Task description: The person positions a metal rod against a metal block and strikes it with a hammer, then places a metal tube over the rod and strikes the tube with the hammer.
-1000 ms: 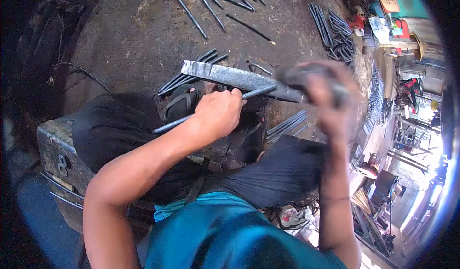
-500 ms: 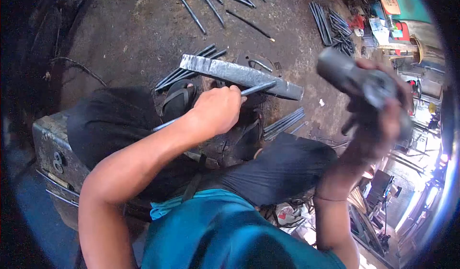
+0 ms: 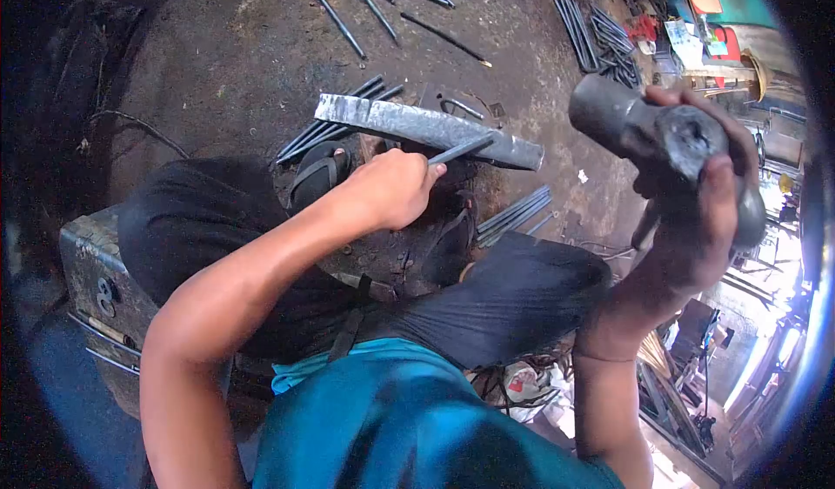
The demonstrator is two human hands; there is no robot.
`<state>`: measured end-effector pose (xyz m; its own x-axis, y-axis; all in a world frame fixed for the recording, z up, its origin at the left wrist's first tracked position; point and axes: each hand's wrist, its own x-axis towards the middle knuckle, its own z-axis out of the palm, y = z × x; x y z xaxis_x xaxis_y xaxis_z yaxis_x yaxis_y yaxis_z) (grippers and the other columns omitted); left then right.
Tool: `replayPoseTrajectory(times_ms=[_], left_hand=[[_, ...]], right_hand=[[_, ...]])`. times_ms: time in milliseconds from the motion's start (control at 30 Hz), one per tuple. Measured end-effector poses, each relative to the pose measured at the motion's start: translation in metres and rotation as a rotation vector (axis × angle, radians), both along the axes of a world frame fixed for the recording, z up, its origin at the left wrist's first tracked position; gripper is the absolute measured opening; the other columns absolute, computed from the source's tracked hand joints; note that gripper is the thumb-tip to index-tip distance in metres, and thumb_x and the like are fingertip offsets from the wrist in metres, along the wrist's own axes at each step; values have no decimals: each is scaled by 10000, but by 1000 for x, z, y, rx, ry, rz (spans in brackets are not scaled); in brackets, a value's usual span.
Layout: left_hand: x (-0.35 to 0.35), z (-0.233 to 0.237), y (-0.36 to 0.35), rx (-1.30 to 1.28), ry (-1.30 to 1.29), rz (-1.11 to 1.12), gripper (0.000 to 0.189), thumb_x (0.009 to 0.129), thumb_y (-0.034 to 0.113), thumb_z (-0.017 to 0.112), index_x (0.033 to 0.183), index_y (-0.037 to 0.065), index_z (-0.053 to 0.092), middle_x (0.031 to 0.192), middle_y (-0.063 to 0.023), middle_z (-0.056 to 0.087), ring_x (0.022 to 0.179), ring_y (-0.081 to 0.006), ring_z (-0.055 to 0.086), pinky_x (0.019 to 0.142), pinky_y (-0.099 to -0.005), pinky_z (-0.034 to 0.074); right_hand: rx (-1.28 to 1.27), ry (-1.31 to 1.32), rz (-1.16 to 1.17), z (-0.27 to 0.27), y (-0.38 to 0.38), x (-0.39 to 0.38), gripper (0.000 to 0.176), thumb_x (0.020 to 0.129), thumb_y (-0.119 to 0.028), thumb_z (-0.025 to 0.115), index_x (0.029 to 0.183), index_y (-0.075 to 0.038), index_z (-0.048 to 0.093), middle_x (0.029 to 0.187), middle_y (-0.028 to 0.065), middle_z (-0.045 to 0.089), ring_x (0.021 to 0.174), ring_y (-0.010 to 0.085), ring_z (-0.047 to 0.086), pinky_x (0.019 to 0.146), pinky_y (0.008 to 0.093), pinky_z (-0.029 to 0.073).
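A thin steel rod (image 3: 461,150) is pinned across the flat steel bar (image 3: 409,123) on the floor at centre, just beyond a sandal (image 3: 317,171). The left hand (image 3: 391,189) is closed tight around the rod, knuckles close beside the bar. On the right a hammer (image 3: 622,115) is held high, the right hand (image 3: 696,219) wrapped round its handle. Loose rods (image 3: 517,215) are scattered near. A glancing blow could well catch those fingers, or kick the rod free.

Right hand (image 3: 696,228) raises hammer (image 3: 644,132); left hand (image 3: 391,189) grips rod (image 3: 461,150).
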<state>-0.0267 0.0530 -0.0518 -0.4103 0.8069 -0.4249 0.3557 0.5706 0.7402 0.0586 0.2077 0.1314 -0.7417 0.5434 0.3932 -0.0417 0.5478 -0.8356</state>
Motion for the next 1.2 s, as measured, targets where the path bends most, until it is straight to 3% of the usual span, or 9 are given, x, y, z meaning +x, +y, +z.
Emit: replayPoseTrajectory(times_ms=[133, 300, 433, 533, 667, 733, 967, 1100, 1200], left_hand=[[-2, -16, -2, 32, -48, -18, 530, 999, 370, 404, 836, -86, 622, 816, -341, 609, 846, -497, 606, 778, -535, 456], [-6, -12, -7, 7, -73, -41, 603, 1005, 431, 365, 846, -94, 616, 824, -325, 621, 849, -442, 635, 791, -517, 451], [-9, -26, 2, -50, -315, 28, 703, 981, 548, 349, 883, -94, 618, 837, -220, 650, 844, -312, 629, 791, -430, 459], [-14, -9, 0, -73, -358, 32, 692, 995, 500, 326, 993, -138, 595, 991, -347, 617, 1041, -467, 586, 879, -477, 433], [-22, -15, -2, -84, -391, 21, 731, 984, 559, 308, 895, -96, 619, 836, -213, 635, 865, -331, 614, 797, -443, 450], [-26, -19, -4, -125, -582, 58, 747, 974, 603, 293, 851, -44, 647, 747, -112, 599, 747, -234, 566, 723, -409, 449], [-24, -22, -3, -67, -467, 45, 676, 967, 613, 316, 692, 45, 559, 662, -59, 533, 574, -170, 490, 498, -336, 399], [-22, -29, 0, -67, -474, 71, 656, 976, 590, 318, 651, 60, 525, 595, -33, 485, 543, -158, 451, 497, -340, 381], [-27, -26, -1, -119, -529, 19, 693, 970, 602, 318, 762, 8, 607, 713, -110, 598, 674, -215, 568, 633, -376, 456]], right_hand=[[418, -450, 14, -54, 10, -5, 240, 808, -190, 709, 957, -13, 646, 858, 82, 683, 766, 158, 645, 716, 292, 518], [143, -490, -79, -97, 28, 5, 271, 805, -214, 730, 928, 18, 664, 829, 78, 691, 747, 143, 641, 682, 270, 494], [-28, -140, 25, -9, -3, 4, 225, 807, -158, 692, 968, -7, 646, 908, 117, 695, 829, 182, 657, 751, 300, 524], [-96, 100, 51, 11, -17, -3, 246, 800, -155, 676, 981, 7, 635, 913, 132, 692, 845, 178, 654, 727, 288, 526], [221, -502, -11, -88, 23, -4, 243, 808, -246, 726, 915, -31, 688, 804, 33, 686, 739, 104, 621, 666, 253, 490], [-230, -373, -24, -110, 40, 0, 264, 806, -214, 732, 915, 19, 672, 772, 47, 666, 720, 94, 608, 658, 251, 477], [-185, -74, 26, 0, 5, 3, 259, 848, -211, 625, 1020, -18, 636, 909, 120, 699, 773, 150, 667, 615, 239, 508], [11, -131, 85, 21, -1, -5, 395, 899, -309, 512, 1150, -13, 579, 988, 174, 676, 791, 192, 663, 534, 228, 470], [354, -465, 11, -64, 15, -16, 253, 804, -251, 723, 877, -15, 665, 767, 68, 687, 690, 107, 617, 592, 273, 474]])
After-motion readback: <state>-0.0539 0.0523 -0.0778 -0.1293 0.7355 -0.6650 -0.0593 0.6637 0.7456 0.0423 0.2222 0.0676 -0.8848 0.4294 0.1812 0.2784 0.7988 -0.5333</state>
